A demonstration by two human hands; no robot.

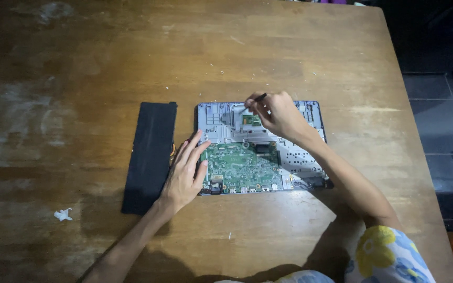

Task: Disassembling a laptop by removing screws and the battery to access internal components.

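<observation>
Worn wooden table (289, 47), dark floor beyond; a white paper scrap (63, 214) far left; flat black battery pack (150, 154) already out, beside the opened laptop base (260, 147); our left hand (184, 175) lies flat, holding nothing, steadying its edge; green board (242, 166) still seated; our right hand (279, 115) pinches a thin dark tool (257, 98) over the upper section.

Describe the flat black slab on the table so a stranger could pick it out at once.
On the wooden table, find the opened laptop base with its green circuit board. Just beyond its left edge, past the left hand, lies the black slab. It is long, narrow, plain and matte, unlike the small white scrap nearby.
</observation>
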